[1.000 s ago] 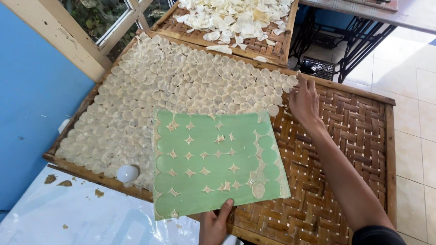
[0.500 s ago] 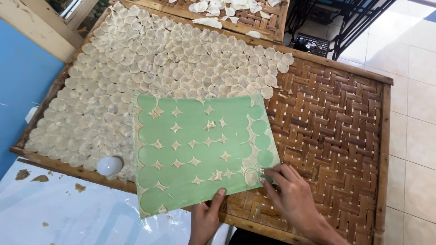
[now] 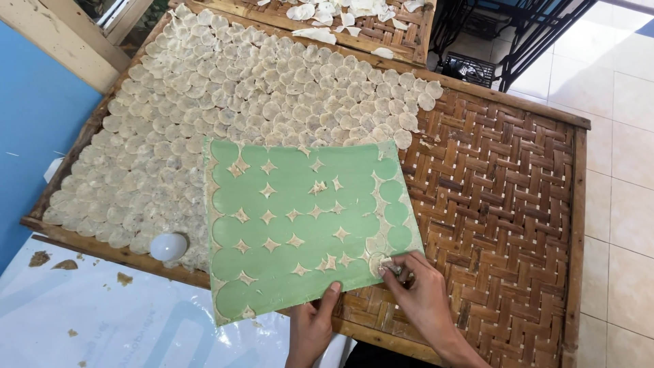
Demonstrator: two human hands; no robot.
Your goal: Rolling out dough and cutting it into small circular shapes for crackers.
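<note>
Green board lies flat over the near part of a woven bamboo tray, its near edge sticking out past the tray's front rim. The left hand grips that near edge, thumb on top and fingers under it. The right hand sits at the board's near right corner, fingertips pinched on a thin pale disc that lies on the board there. Small star-shaped pale scraps dot the board in rows, with round bare green patches between them, and a strip of the pale sheet runs along the board's left and right edges.

Beyond the board, the left and far part of the tray is covered with overlapping pale discs, packed edge to edge; the board's far edge rests on some of them. The right part of the tray shows bare weave. A white round bulb-like object lies on the tray's front left rim, just beside the board's left edge. Below it a white plastic sheet carries a few brown crumbs. A second tray with loose white pieces stands at the far side, touching the first. A blue wall is at the left and a tiled floor at the right.
</note>
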